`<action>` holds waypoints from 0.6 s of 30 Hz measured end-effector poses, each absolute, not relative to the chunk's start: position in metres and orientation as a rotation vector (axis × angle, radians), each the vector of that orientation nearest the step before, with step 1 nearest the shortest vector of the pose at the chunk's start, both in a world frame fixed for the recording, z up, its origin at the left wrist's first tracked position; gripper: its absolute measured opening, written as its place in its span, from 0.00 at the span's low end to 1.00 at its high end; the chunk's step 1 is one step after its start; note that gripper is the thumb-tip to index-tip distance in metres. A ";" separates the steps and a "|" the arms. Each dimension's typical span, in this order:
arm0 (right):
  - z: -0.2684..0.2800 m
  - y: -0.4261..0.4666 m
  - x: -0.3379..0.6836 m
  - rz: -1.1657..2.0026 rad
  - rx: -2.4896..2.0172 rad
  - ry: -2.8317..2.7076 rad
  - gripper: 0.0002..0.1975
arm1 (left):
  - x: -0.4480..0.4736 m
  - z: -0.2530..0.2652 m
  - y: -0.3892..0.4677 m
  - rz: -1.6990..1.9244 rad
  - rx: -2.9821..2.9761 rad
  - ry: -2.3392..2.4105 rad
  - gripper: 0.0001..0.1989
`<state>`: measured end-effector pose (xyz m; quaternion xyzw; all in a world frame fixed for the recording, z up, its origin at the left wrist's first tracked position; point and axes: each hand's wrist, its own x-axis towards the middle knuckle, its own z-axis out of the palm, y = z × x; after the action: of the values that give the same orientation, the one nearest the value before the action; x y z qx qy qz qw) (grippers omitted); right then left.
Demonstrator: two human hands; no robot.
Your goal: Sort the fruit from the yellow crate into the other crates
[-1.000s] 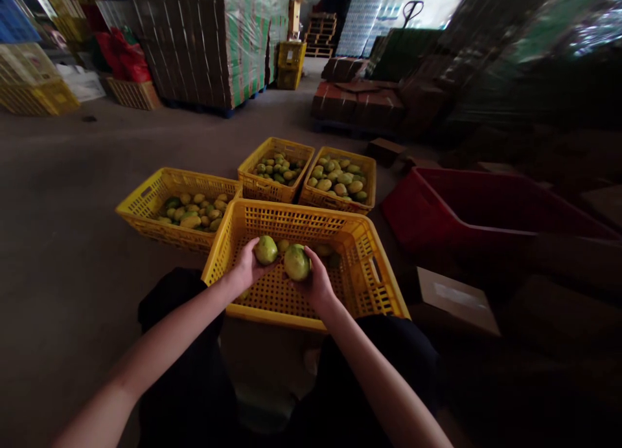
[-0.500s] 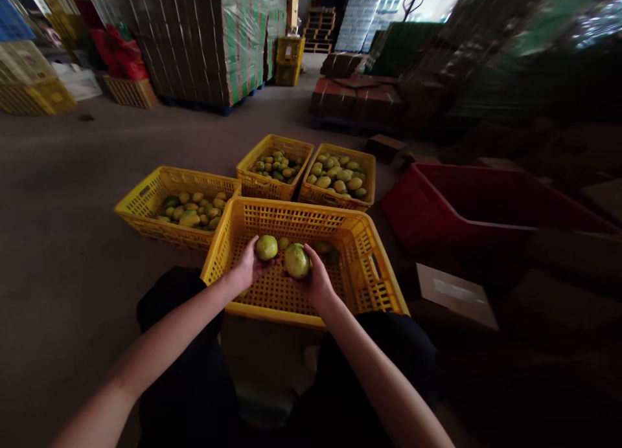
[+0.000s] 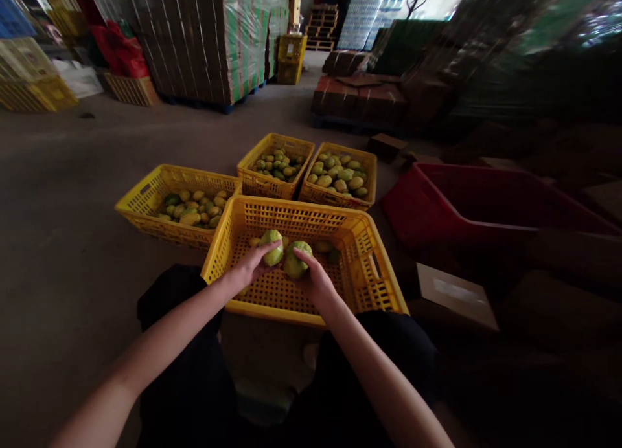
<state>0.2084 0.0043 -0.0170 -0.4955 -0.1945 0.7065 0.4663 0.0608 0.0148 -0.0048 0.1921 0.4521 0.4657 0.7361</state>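
Note:
My left hand [image 3: 251, 265] is closed around a rounded green-yellow fruit [image 3: 273, 250], thumb across its top. A second fruit [image 3: 294, 264], bumpy and similar in colour, is in my right hand [image 3: 315, 281], whose thumb lies over its upper side. The two fruits are side by side with a narrow gap between them, above a yellow plastic crate [image 3: 311, 317] with perforated walls. A few other fruits [image 3: 322, 246] lie on the crate's bottom near its far wall, partly hidden by my hands. The undersides of both hands are hard to see.
Three yellow crates holding fruit stand beyond: one at left [image 3: 131, 205], two behind [image 3: 268, 188] [image 3: 340, 199]. A red tub [image 3: 413, 208] and a cardboard box [image 3: 455, 296] are at right. Wrapped pallet stacks [image 3: 189, 46] stand in the background.
My left hand has turned its fruit and brought it slightly right and up, with the thumb now across it. The fruit in my right hand has rotated too, and that thumb lies further over it.

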 end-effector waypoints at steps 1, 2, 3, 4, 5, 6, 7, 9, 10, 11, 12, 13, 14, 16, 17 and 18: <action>-0.016 0.004 0.209 1.686 -1.214 -0.526 0.24 | 0.061 -0.005 0.014 1.031 0.493 1.014 0.12; -0.016 0.003 0.209 1.624 -1.211 -0.579 0.26 | 0.061 -0.006 0.013 1.048 0.569 1.026 0.14; -0.015 0.003 0.210 1.556 -1.209 -0.631 0.27 | 0.061 -0.006 0.012 1.081 0.645 1.017 0.18; -0.014 0.002 0.211 1.485 -1.206 -0.682 0.28 | 0.060 -0.006 0.011 1.115 0.713 1.000 0.21; -0.013 0.002 0.212 1.421 -1.199 -0.737 0.29 | 0.060 -0.006 0.010 1.146 0.769 0.980 0.24; -0.012 0.002 0.213 1.362 -1.189 -0.794 0.29 | 0.060 -0.006 0.010 1.169 0.814 0.960 0.26; -0.011 0.001 0.213 1.310 -1.178 -0.852 0.29 | 0.060 -0.004 0.010 1.183 0.851 0.943 0.28; -0.011 0.001 0.215 1.229 -1.154 -0.959 0.28 | 0.060 -0.001 0.009 1.191 0.906 0.917 0.28; -0.011 0.001 0.215 1.203 -1.143 -1.002 0.27 | 0.060 0.002 0.008 1.192 0.919 0.910 0.28; -0.011 0.000 0.215 1.185 -1.135 -1.036 0.27 | 0.060 0.004 0.007 1.193 0.923 0.908 0.28; -0.011 0.000 0.215 1.169 -1.131 -1.064 0.27 | 0.060 0.006 0.007 1.190 0.924 0.908 0.28; -0.012 0.000 0.216 1.155 -1.129 -1.087 0.27 | 0.060 0.008 0.007 1.188 0.925 0.910 0.29; -0.012 0.000 0.216 1.142 -1.128 -1.105 0.27 | 0.060 0.009 0.007 1.187 0.930 0.914 0.29; -0.014 0.001 0.217 1.110 -1.124 -1.139 0.28 | 0.060 0.009 0.007 1.191 0.953 0.923 0.29; -0.014 0.001 0.217 1.086 -1.124 -1.157 0.28 | 0.060 0.008 0.008 1.195 0.970 0.926 0.29; -0.015 0.001 0.218 1.057 -1.126 -1.179 0.28 | 0.060 0.008 0.009 1.201 0.987 0.926 0.28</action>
<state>0.2178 0.0011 -0.0151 -0.4787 -0.5012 0.4491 0.5639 0.0596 0.0085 0.0076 0.4289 0.4023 0.5217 0.6181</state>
